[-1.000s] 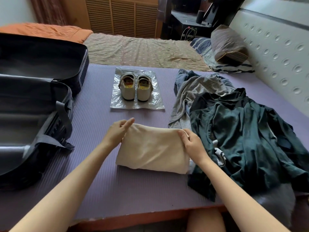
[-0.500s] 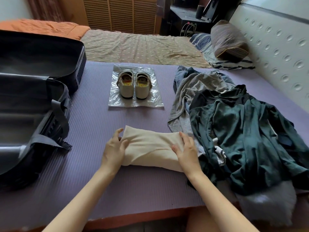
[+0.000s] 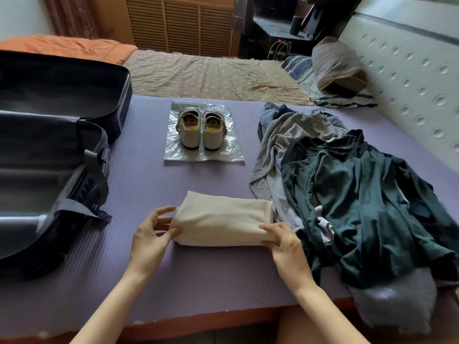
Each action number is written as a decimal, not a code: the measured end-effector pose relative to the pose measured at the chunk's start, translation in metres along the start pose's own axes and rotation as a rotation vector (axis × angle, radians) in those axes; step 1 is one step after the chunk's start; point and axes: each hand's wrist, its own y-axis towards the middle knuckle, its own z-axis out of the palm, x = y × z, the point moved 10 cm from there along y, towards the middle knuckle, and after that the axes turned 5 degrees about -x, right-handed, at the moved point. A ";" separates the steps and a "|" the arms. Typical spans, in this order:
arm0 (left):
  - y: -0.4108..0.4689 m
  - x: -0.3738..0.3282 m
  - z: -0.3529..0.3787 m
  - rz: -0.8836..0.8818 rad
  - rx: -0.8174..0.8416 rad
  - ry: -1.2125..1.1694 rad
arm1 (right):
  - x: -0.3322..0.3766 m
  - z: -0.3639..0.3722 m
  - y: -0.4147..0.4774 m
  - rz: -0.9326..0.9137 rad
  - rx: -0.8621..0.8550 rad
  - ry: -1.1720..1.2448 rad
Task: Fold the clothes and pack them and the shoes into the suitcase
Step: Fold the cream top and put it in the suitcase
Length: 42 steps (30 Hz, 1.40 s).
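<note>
Near the mat's (image 3: 198, 281) front edge: folded cloth (image 3: 223, 223) lying flat. My left hand (image 3: 151, 234) grips its left end, fingers half curled; right hand (image 3: 285, 242) pinches its near right corner. Suitcase (image 3: 49, 170) open at left edge; shoes (image 3: 201, 130) mid-back.

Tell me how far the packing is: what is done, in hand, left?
Done: the cream garment lies folded on the purple mat. In hand: the left hand and right hand hold its ends. Left: it, the pile of green and grey clothes and the shoes on the plastic sheet are outside the open suitcase.
</note>
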 end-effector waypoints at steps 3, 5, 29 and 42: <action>-0.008 0.010 0.002 -0.027 0.073 0.052 | -0.004 0.003 -0.005 0.074 0.055 0.051; -0.015 0.013 0.003 -0.034 0.088 0.089 | -0.007 0.005 -0.013 0.160 0.069 0.119; 0.001 0.032 0.038 -0.330 0.251 0.057 | -0.038 0.042 -0.019 0.688 0.062 0.234; -0.018 0.016 0.028 -0.292 0.176 -0.163 | -0.006 0.046 -0.030 0.597 0.124 0.563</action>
